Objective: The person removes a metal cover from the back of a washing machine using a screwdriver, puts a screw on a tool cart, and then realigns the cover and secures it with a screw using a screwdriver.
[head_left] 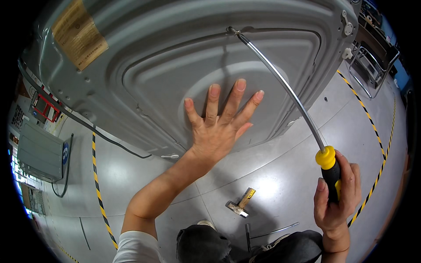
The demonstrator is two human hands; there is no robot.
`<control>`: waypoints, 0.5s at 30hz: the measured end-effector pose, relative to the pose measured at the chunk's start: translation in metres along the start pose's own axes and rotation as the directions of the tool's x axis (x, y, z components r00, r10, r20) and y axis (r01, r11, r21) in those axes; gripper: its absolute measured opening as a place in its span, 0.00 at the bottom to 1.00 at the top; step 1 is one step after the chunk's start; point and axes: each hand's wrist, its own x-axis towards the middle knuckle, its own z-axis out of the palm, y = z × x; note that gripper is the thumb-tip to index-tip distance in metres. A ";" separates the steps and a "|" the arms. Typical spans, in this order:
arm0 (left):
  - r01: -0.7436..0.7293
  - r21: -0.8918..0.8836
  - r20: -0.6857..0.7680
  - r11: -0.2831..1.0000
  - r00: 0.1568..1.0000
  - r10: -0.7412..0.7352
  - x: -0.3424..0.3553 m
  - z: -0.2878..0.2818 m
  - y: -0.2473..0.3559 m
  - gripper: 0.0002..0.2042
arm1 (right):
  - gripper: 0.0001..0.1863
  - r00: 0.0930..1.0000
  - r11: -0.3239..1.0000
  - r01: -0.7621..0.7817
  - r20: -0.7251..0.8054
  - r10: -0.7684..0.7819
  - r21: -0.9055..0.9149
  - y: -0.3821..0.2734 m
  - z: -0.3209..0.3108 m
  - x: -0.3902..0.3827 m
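A large grey pressed-metal panel [162, 94], part of an appliance housing, stands tilted in front of me. My left hand [215, 133] lies on its middle with the fingers spread. In my right hand [344, 195], a long screwdriver [289, 90] is held by its yellow and black handle, low at the right. Its steel shaft runs up and to the left across the panel. The tip meets the panel at a small fastening point [230, 29] on the upper groove. A brown paper label [80, 35] is stuck to the upper left of the panel.
On the floor below lie a hammer [239, 204] and a T-shaped metal tool [269, 231], close to my feet. A dark cable [105, 136] hangs off the panel's left side. A grey box-shaped unit [39, 151] stands left; a metal-framed chair [372, 70] is at right. Striped tape [97, 184] marks the floor.
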 end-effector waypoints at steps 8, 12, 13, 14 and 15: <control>0.001 0.002 0.004 1.000 1.000 -0.001 -0.001 0.001 0.001 0.48 | 0.27 0.999 1.000 -0.014 -0.034 0.014 -0.016 -0.008 -0.001 0.003; 0.005 -0.011 -0.011 1.000 1.000 -0.005 0.000 0.001 0.001 0.48 | 0.31 0.998 1.000 -0.025 -0.062 0.026 0.018 -0.016 -0.014 -0.012; -0.001 0.001 -0.003 1.000 1.000 0.001 -0.003 0.001 -0.001 0.48 | 0.32 0.997 0.999 -0.019 -0.075 0.017 -0.033 -0.019 -0.016 -0.012; 0.001 -0.003 -0.009 1.000 1.000 -0.001 -0.002 0.000 -0.001 0.48 | 0.33 0.996 0.994 -0.015 -0.088 0.006 -0.107 -0.026 -0.024 -0.009; 0.002 -0.011 -0.020 1.000 1.000 -0.002 -0.002 0.001 -0.001 0.48 | 0.33 0.997 0.969 -0.001 -0.079 -0.019 -0.246 -0.035 -0.034 -0.004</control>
